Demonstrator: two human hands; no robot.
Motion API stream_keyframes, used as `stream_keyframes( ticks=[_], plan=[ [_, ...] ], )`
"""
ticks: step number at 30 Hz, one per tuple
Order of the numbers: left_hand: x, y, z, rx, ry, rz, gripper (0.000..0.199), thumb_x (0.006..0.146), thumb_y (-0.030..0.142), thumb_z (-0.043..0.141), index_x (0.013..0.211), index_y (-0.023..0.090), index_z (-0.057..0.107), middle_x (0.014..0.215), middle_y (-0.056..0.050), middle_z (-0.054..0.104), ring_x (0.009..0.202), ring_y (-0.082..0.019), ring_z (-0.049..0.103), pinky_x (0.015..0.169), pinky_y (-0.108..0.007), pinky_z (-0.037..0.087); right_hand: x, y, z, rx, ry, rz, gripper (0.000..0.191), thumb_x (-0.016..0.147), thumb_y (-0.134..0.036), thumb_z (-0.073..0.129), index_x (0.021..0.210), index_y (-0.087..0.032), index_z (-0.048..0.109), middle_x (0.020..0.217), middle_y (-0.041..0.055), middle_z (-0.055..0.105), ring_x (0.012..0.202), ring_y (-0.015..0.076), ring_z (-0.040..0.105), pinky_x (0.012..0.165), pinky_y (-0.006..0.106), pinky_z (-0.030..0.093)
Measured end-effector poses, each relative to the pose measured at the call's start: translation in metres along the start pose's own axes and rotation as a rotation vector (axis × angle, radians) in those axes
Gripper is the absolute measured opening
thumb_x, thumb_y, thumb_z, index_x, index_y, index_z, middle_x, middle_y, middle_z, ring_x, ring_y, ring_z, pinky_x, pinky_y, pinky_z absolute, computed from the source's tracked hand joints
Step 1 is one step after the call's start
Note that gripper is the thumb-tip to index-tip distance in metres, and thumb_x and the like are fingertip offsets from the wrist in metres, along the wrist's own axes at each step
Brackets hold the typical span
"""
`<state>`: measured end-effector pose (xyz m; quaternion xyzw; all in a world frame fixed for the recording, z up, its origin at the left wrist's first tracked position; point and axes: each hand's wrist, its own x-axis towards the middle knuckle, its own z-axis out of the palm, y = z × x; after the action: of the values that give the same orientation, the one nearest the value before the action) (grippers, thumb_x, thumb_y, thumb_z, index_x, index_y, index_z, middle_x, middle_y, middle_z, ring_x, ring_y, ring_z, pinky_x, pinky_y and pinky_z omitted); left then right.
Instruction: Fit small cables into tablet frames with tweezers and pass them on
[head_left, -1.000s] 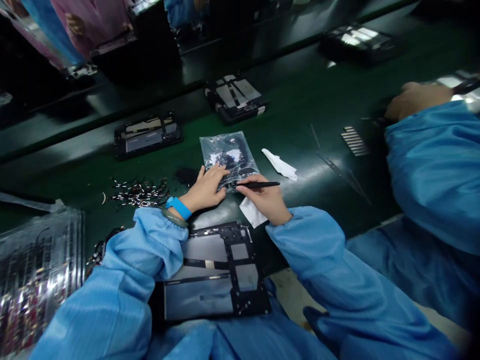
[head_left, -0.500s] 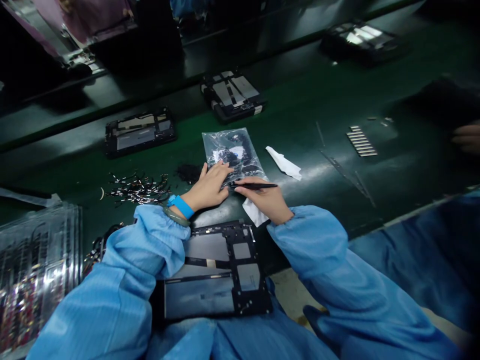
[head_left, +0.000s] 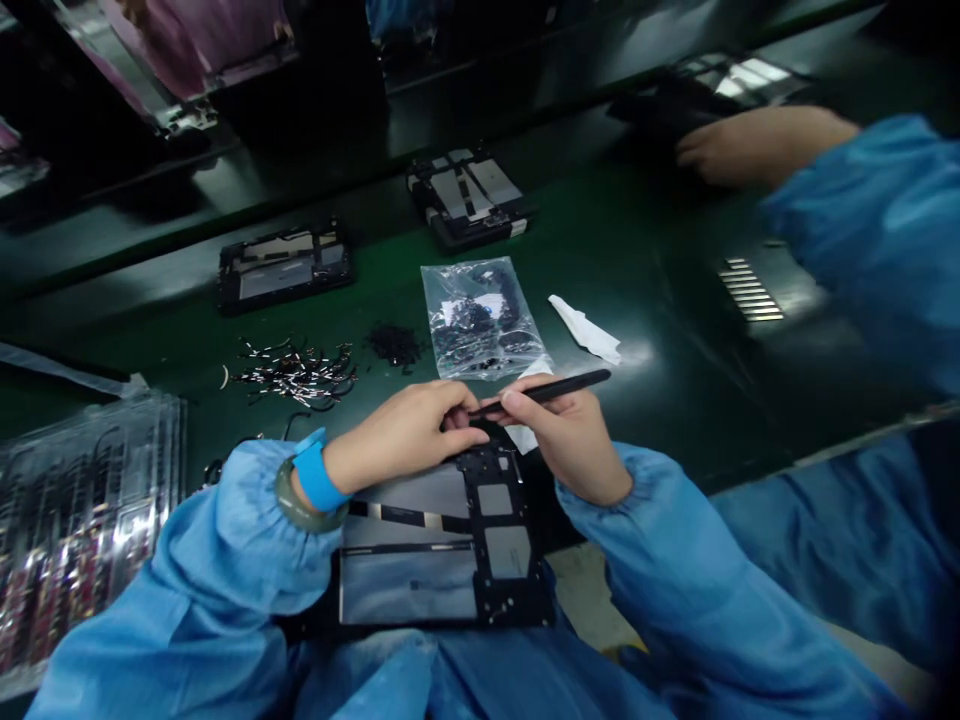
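My right hand (head_left: 566, 430) grips black tweezers (head_left: 566, 387), their tip pointing left toward my left hand (head_left: 420, 425). My left hand's fingers are curled at the top edge of an opened tablet-like device (head_left: 409, 590) with grey panels and a black frame. Whatever small thing might be between these fingers is hidden. Just beyond my hands lies a clear plastic bag (head_left: 484, 320) of small black parts. Left of it is a small heap of black bits (head_left: 395, 344). A white paper piece (head_left: 523, 438) is partly behind my right hand.
A loose pile of short cables (head_left: 300, 372) lies left, near stacked clear trays (head_left: 90, 530). Two similar devices (head_left: 285, 265) (head_left: 469, 195) sit farther back. Folded white paper (head_left: 585, 328) and a row of metal strips (head_left: 752, 290) lie right. A co-worker's hand (head_left: 765, 145) reaches over a dark object.
Both my hands have left the plastic bag and come back to the device's top edge, the tweezers still in my right. A co-worker's arm has reached in from the right.
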<state>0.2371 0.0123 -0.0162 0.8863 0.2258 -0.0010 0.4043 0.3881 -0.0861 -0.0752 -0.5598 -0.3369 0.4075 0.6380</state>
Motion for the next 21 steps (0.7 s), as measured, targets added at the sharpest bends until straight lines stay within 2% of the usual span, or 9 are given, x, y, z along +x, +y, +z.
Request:
stream_keyframes(
  ticks=[3, 6, 9, 12, 14, 16, 19, 21],
  plan=[
    [-0.02, 0.008, 0.001, -0.259, 0.013, -0.156, 0.01, 0.08, 0.025, 0.064, 0.083, 0.016, 0.061, 0.071, 0.002, 0.061, 0.066, -0.01, 0.056, 0.062, -0.021, 0.042, -0.009, -0.009, 0.012, 0.208, -0.049, 0.252, 0.029, 0.061, -0.044, 0.082, 0.069, -0.021, 0.067, 0.064, 0.0004, 0.07, 0.06, 0.0154, 0.068, 0.054, 0.022, 0.053],
    [-0.035, 0.012, 0.0, -0.442, -0.021, -0.246, 0.009, 0.077, 0.021, 0.064, 0.081, 0.015, 0.06, 0.069, 0.003, 0.06, 0.064, -0.008, 0.055, 0.06, -0.019, 0.043, -0.017, -0.016, 0.022, 0.315, -0.09, 0.417, 0.031, 0.057, -0.042, 0.084, 0.067, -0.019, 0.067, 0.061, 0.0003, 0.069, 0.057, 0.0121, 0.066, 0.052, 0.017, 0.051],
    [-0.046, 0.014, -0.001, -0.535, -0.047, -0.273, 0.01, 0.076, 0.023, 0.064, 0.081, 0.015, 0.06, 0.067, 0.004, 0.059, 0.062, -0.008, 0.055, 0.058, -0.018, 0.043, -0.022, -0.02, 0.029, 0.364, -0.135, 0.494, 0.03, 0.057, -0.041, 0.084, 0.067, -0.018, 0.067, 0.061, 0.0011, 0.07, 0.055, 0.0095, 0.065, 0.051, 0.014, 0.049],
    [-0.055, 0.015, -0.001, -0.529, -0.035, -0.261, 0.012, 0.076, 0.025, 0.062, 0.083, 0.016, 0.06, 0.068, 0.003, 0.061, 0.063, -0.009, 0.056, 0.06, -0.019, 0.045, -0.024, -0.02, 0.033, 0.38, -0.179, 0.528, 0.03, 0.058, -0.041, 0.084, 0.067, -0.018, 0.067, 0.061, 0.0012, 0.07, 0.055, 0.0089, 0.064, 0.05, 0.013, 0.049],
    [-0.062, 0.016, -0.005, -0.455, -0.021, -0.265, 0.014, 0.077, 0.027, 0.061, 0.086, 0.016, 0.061, 0.071, 0.001, 0.063, 0.064, -0.01, 0.058, 0.059, -0.02, 0.046, -0.024, -0.019, 0.035, 0.371, -0.198, 0.53, 0.03, 0.059, -0.042, 0.083, 0.067, -0.018, 0.066, 0.062, 0.0012, 0.07, 0.055, 0.0093, 0.064, 0.05, 0.014, 0.049],
    [-0.071, 0.015, -0.013, -0.314, 0.032, -0.299, 0.023, 0.079, 0.029, 0.057, 0.099, 0.017, 0.06, 0.082, -0.002, 0.066, 0.067, -0.012, 0.06, 0.058, -0.022, 0.048, -0.023, -0.017, 0.038, 0.315, -0.182, 0.484, 0.032, 0.06, -0.045, 0.081, 0.069, -0.018, 0.066, 0.066, 0.002, 0.071, 0.055, 0.0108, 0.064, 0.05, 0.017, 0.05],
    [-0.094, 0.011, -0.034, -0.062, 0.252, -0.379, 0.042, 0.082, 0.036, 0.051, 0.12, 0.018, 0.05, 0.098, -0.007, 0.065, 0.078, -0.017, 0.063, 0.061, -0.027, 0.051, -0.022, -0.009, 0.046, 0.104, -0.148, 0.319, 0.035, 0.063, -0.049, 0.077, 0.07, -0.018, 0.064, 0.066, 0.0031, 0.07, 0.056, 0.0147, 0.065, 0.052, 0.024, 0.053],
    [-0.113, 0.006, -0.049, 0.048, 0.415, -0.441, 0.046, 0.082, 0.041, 0.05, 0.122, 0.019, 0.049, 0.101, -0.008, 0.064, 0.084, -0.02, 0.063, 0.063, -0.029, 0.053, -0.022, -0.001, 0.052, -0.078, -0.171, 0.192, 0.033, 0.068, -0.05, 0.073, 0.071, -0.018, 0.064, 0.062, 0.0027, 0.068, 0.057, 0.0168, 0.065, 0.054, 0.027, 0.053]
  ],
)
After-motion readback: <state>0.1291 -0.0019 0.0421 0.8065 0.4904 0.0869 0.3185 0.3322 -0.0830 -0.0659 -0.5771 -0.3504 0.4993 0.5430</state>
